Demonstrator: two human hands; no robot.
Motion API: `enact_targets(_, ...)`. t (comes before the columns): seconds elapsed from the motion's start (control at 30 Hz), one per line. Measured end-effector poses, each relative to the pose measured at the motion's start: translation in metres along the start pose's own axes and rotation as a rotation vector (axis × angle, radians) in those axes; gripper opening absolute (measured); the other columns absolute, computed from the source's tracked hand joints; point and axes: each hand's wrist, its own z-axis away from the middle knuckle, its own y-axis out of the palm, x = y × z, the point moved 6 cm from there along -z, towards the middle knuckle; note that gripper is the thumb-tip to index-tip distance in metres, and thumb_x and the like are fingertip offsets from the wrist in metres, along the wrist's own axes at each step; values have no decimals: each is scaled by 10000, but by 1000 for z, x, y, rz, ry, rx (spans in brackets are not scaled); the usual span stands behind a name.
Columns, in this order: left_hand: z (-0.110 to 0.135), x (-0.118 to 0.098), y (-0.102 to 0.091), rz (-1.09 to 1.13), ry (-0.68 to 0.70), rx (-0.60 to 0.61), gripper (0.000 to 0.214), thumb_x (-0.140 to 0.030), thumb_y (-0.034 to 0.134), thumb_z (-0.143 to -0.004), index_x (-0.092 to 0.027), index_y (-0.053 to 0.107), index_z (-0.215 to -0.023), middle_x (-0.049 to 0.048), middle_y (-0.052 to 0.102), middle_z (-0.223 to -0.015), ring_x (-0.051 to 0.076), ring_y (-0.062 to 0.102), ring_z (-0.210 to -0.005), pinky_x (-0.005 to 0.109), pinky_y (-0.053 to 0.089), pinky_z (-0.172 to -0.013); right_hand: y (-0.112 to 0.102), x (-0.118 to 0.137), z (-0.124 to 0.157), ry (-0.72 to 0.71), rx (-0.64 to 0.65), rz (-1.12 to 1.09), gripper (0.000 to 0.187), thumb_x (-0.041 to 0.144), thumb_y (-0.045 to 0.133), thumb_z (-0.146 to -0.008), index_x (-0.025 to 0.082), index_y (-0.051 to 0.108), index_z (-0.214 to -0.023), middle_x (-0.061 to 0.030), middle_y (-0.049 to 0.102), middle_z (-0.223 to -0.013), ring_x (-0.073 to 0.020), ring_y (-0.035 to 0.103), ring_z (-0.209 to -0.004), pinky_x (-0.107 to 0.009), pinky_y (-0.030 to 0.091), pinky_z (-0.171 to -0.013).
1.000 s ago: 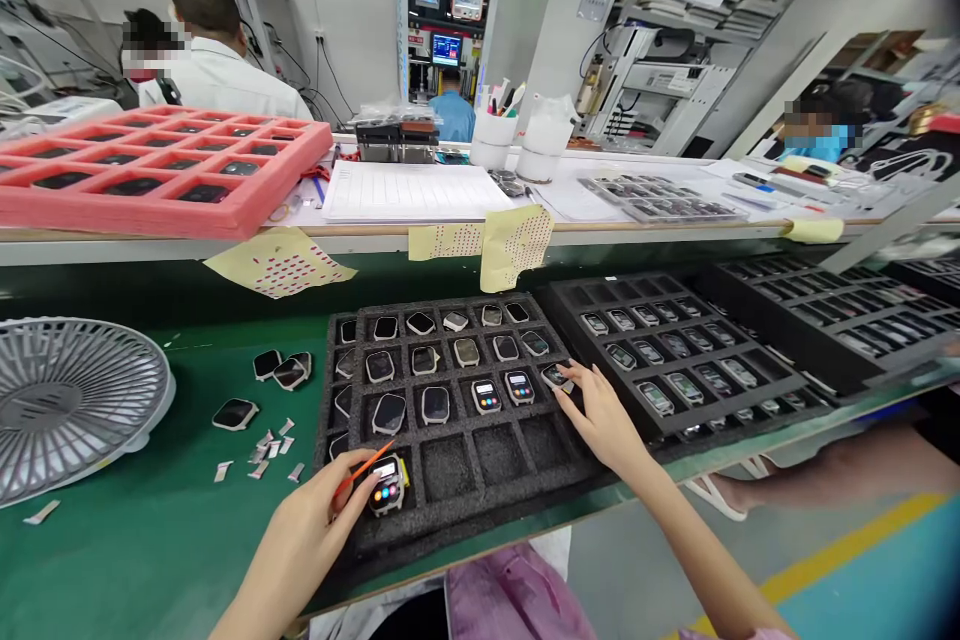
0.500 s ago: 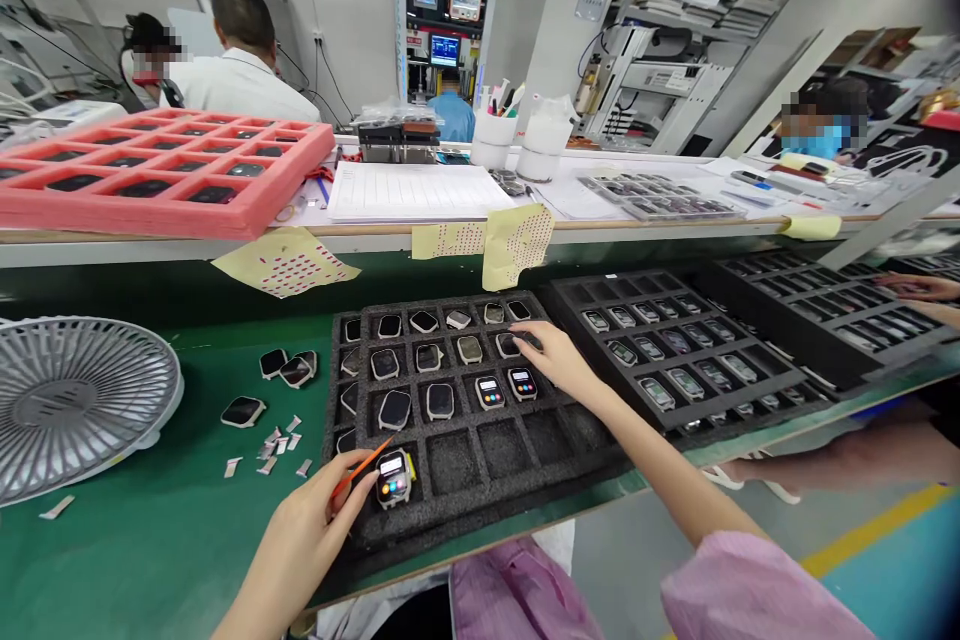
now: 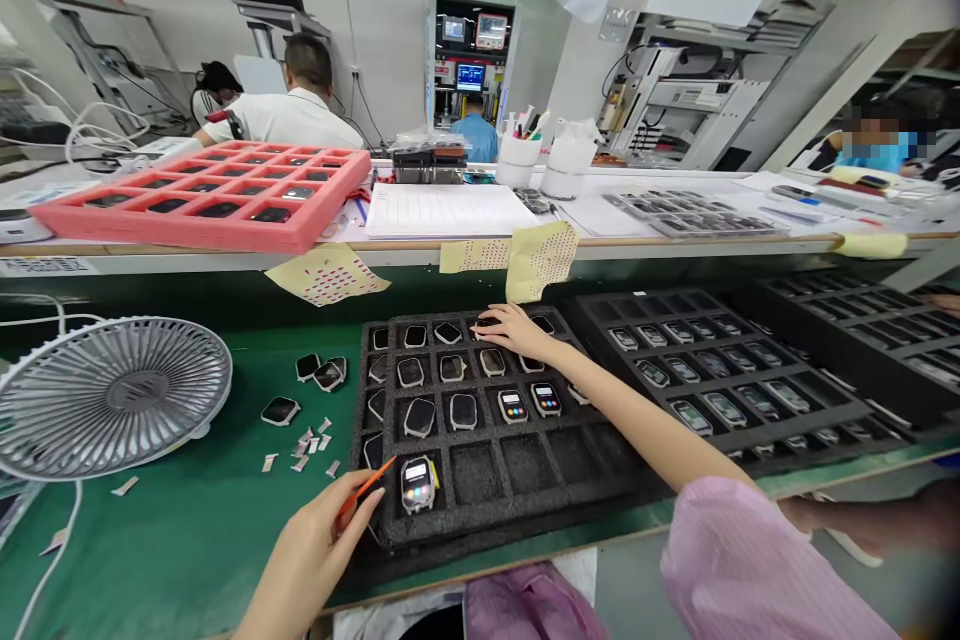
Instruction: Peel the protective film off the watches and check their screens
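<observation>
Orange stick [image 3: 375, 480] near edge of lit watch [image 3: 418, 483]; bare compartments [image 3: 529, 463] to right.

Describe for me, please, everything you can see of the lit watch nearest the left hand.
The watch has a squarish case with rounded corners and a metallic-looking rim; no strap shows. Its screen is lit, with a white panel above a row of coloured dots. Something yellow shows at its right edge. It lies face up in the near-left compartment of the black foam-like tray. The left hand, holding an orange pointed tool, is close to its left side; whether either touches it is unclear.
</observation>
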Motion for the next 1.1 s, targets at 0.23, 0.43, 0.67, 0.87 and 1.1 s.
enact_targets(0.23,-2,0,0,42,-19,5,419,-558,422,-869,-255,642,-1058,19,719,-841,151,621,-546,214,497,-535,-23,-47,6,301,105,24,306,371,496,-924,206,660,-1121,-94,643,-1151,-237,580,-1077,-352,422,-929)
enact_targets(0.43,-3,5,4,30,-5,14,415,-558,436,-862,-253,645,-1051,24,720,-833,160,627,-568,208,485,-519,-17,-61,21,576,118,120,361,405,482,-920,106,683,-933,-199,655,-1050,-305,613,-996,-366,461,-811)
enact_targets(0.67,-1,-5,1,46,1,9,395,-535,433,-876,-254,646,-1054,20,703,-782,151,598,-544,214,498,-551,-3,-58,9,722,108,119,430,410,482,-914,44,630,-1083,-309,549,-1196,-392,564,-1097,-459,446,-854)
enact_targets(0.87,7,-3,-4,63,-10,-18,392,-537,442,-871,-256,653,-1045,32,722,-850,153,615,-558,215,503,-547,0,-63,0,604,96,-92,300,377,610,-835,87,667,-883,-247,623,-1071,-345,614,-993,-436,456,-832)
enact_targets(1.1,9,-2,-7,154,-3,-26,373,-503,429,-884,-256,654,-1049,40,723,-924,192,668,-722,246,535,-669,-19,-56,30,322,-101,-467,346,497,614,-766,181,599,-905,-75,684,-987,-220,617,-970,-346,459,-851)
